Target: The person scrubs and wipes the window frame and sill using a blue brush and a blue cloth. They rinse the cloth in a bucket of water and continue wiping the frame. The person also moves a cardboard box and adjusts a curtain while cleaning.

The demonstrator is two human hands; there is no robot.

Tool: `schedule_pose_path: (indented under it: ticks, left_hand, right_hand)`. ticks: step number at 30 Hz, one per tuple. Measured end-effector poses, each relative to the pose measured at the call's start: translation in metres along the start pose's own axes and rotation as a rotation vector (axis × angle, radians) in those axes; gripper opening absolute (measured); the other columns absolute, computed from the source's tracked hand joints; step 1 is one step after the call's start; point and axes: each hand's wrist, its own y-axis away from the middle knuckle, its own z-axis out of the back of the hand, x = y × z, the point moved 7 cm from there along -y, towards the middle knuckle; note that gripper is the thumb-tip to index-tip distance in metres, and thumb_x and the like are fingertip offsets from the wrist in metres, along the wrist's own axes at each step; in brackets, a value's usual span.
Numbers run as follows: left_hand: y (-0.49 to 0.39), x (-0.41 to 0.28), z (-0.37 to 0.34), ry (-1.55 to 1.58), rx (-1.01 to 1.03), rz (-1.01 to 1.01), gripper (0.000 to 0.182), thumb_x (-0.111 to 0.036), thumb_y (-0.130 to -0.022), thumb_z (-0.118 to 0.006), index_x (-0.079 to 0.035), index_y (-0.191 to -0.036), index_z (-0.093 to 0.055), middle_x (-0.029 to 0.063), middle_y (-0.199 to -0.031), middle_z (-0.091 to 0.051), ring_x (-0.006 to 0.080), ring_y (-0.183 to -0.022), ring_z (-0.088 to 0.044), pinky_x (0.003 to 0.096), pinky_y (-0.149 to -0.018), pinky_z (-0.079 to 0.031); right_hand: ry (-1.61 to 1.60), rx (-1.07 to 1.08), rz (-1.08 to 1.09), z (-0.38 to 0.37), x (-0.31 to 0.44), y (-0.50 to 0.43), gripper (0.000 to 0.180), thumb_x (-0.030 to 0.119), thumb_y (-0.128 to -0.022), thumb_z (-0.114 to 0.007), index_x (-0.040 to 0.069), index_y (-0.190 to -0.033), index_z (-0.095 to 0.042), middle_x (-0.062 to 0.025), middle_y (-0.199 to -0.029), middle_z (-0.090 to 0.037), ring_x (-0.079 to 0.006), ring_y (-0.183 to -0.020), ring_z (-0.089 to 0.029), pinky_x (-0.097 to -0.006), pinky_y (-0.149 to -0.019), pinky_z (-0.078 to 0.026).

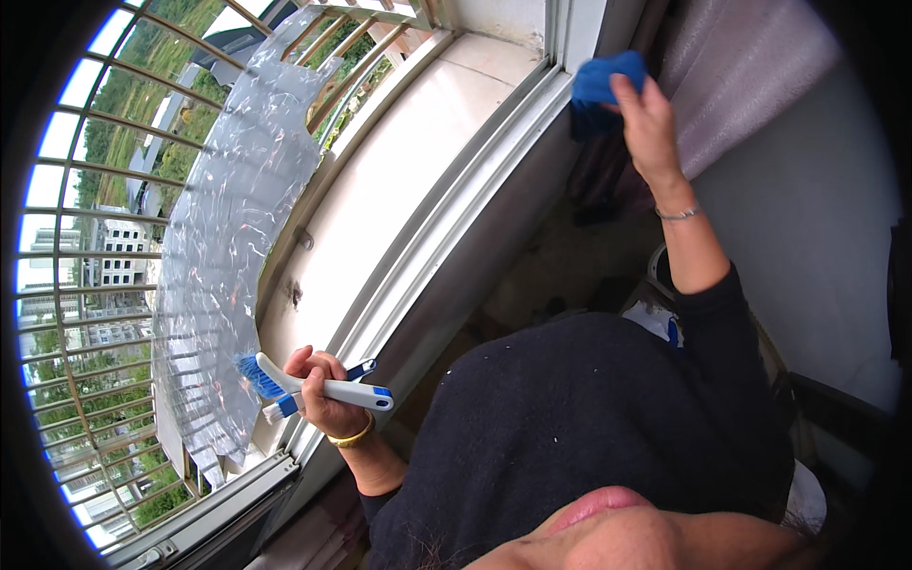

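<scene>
My left hand is closed around two brushes near the lower end of the window track. One is a white-handled brush with blue bristles; the other is a smaller blue brush with white bristles. At the upper right, my right hand grips a blue cloth, slightly blurred, beside the far end of the white sliding-window track. Whether the cloth touches the frame I cannot tell. Beyond the track lies a pale window ledge with a dark stain on it.
Metal security bars enclose the window, with a torn grey plastic sheet along them. A pinkish curtain hangs at the upper right. A sliding window's frame stands at the lower left.
</scene>
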Motion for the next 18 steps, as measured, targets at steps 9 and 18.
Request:
schedule_pose_path:
  ticks: [9, 18]
  left_hand:
    - [0.014, -0.006, 0.037, -0.023, -0.037, -0.014, 0.031, -0.011, -0.08, -0.05, 0.005, -0.106, -0.058, 0.0021, -0.06, -0.038, 0.0118, -0.052, -0.038, 0.0207, -0.048, -0.03]
    - [0.013, -0.018, 0.064, 0.041, -0.022, -0.053, 0.03, -0.01, -0.081, -0.05, 0.004, -0.105, -0.058, 0.0013, -0.059, -0.037, 0.0117, -0.05, -0.036, 0.0212, -0.046, -0.029]
  right_hand:
    - [1.18, 0.384, 0.455, -0.109, -0.021, -0.008, 0.016, 0.019, -0.09, -0.053, 0.003, -0.088, -0.052, -0.0179, -0.073, -0.063, -0.0368, -0.073, -0.06, -0.0484, -0.069, -0.046]
    - [-0.268, -0.313, -0.221, -0.005, -0.005, -0.012, 0.028, 0.026, -0.097, -0.054, 0.005, -0.08, -0.057, -0.0058, -0.076, -0.065, -0.0136, -0.062, -0.061, -0.0285, -0.06, -0.052]
